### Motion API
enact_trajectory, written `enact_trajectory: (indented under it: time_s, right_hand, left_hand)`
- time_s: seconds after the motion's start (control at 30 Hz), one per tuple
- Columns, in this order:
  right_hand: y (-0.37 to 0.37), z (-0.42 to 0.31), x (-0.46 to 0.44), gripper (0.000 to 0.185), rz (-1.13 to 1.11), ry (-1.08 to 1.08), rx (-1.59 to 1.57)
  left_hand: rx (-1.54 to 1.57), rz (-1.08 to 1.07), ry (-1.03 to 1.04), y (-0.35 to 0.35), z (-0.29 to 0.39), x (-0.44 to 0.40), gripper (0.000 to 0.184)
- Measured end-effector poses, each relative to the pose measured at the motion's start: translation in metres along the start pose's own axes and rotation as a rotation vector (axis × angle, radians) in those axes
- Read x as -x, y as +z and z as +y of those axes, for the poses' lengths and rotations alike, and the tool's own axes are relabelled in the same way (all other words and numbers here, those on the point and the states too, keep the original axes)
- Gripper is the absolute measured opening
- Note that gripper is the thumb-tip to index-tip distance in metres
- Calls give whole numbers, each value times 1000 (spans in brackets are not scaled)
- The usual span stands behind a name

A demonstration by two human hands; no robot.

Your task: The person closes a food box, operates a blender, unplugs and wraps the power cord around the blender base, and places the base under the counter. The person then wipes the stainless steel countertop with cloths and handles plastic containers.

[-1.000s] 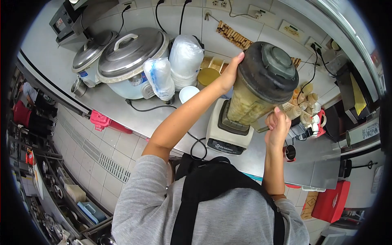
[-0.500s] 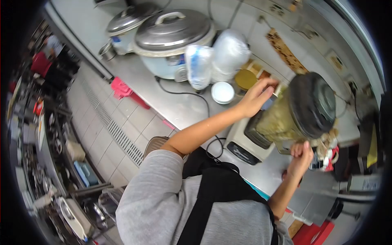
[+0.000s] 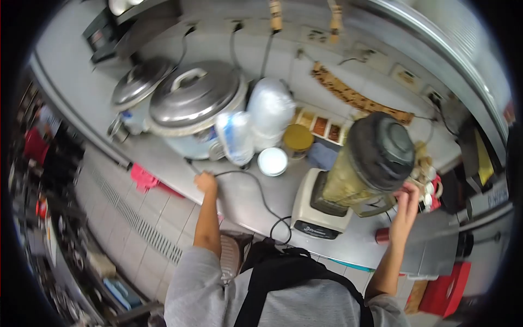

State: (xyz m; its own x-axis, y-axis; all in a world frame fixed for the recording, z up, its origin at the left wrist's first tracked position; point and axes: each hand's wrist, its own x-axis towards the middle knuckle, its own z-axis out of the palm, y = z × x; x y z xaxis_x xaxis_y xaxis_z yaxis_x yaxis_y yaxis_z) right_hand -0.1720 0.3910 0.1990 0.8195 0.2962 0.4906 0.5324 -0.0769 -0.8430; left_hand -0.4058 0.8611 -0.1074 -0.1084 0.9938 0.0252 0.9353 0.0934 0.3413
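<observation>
A blender [image 3: 354,174] stands on the steel counter, its clear jar filled with a yellowish-green mixture under a black lid [image 3: 384,144]. My right hand [image 3: 406,210] is beside the jar, near its handle, fingers stretched out and apart. I cannot tell whether they touch the jar. My left hand [image 3: 205,182] is at the counter's front edge, its fingers curled over the black power cord [image 3: 248,175]; the fingertips are hardly visible. From there the cord curves across the counter to the blender's white base [image 3: 316,210].
Two lidded rice cookers, the larger one [image 3: 199,98] in front, stand behind my left hand. Bagged plastic cups [image 3: 267,117], a white tub [image 3: 272,162], a jar with a yellowish lid [image 3: 297,139] and spice compartments [image 3: 321,126] line the back. A pink cloth [image 3: 144,179] hangs below the edge.
My left hand has left the blender jar and moved left to the cord at the counter edge. My right hand's fingers have straightened beside the jar. The view has shifted.
</observation>
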Motion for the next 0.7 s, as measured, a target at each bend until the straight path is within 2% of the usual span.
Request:
enact_trajectory:
  time_s: [0.07, 0.1, 0.13, 0.2, 0.23, 0.27, 0.3, 0.33, 0.37, 0.4, 0.43, 0.47, 0.5, 0.53, 0.6, 0.67, 0.7]
  right_hand:
    - [0, -6, -1, 29, -24, -24, 77]
    - [1, -17, 1, 31, -58, 24, 104]
    - [1, -18, 2, 34, -105, 0, 154]
    - [-1, -13, 8, 37, -114, 18, 162]
    - [-3, -11, 11, 42, -114, 16, 167]
    - [-5, -11, 11, 42, -104, 9, 166]
    - [-6, -11, 15, 44, -23, -42, 177]
    - [-5, -11, 18, 46, 60, -93, 184]
    - [-8, -12, 19, 47, 120, -142, 173]
    - [-11, -17, 18, 48, 167, -172, 179]
    - [-13, -26, 14, 46, 202, -224, 150]
    - [-15, -35, 8, 44, 243, -280, 124]
    - [-19, -40, -1, 44, 274, -290, 125]
    - [-25, -44, -11, 41, 228, -371, 173]
    - [-30, -60, -30, 33, 194, -447, 257]
    - [-31, -57, -58, 24, 129, -433, 137]
    - [-30, -46, -77, 18, 122, -386, 103]
  left_hand:
    - [43, -16, 0, -5, -14, -3, 26]
    - [64, 17, -58, 13, -29, -17, 31]
    - [129, 46, -125, 2, -32, -12, 40]
    - [350, 176, -106, 17, -64, -24, 52]
    - [384, 151, -96, 20, -81, -32, 55]
    - [602, -57, -299, -3, -80, -30, 54]
    - [739, -129, -444, -4, -93, -39, 42]
    - [995, -216, -412, 6, -117, -46, 30]
    - [1268, -167, -506, -11, -120, -36, 19]
    - [1328, -219, -499, -21, -135, -44, 15]
    - [1556, -228, -461, -31, -148, -54, 11]
    - [1737, -87, -460, -95, -118, -28, 11]
    - [1777, -35, -292, -153, -94, -5, 13]
    - [1812, 206, -137, -191, -74, 9, 19]
    - [1915, 206, 106, -284, -23, 56, 30]
    - [1983, 16, 357, -328, 15, 82, 33]
    - [1994, -167, 469, -337, 34, 86, 33]
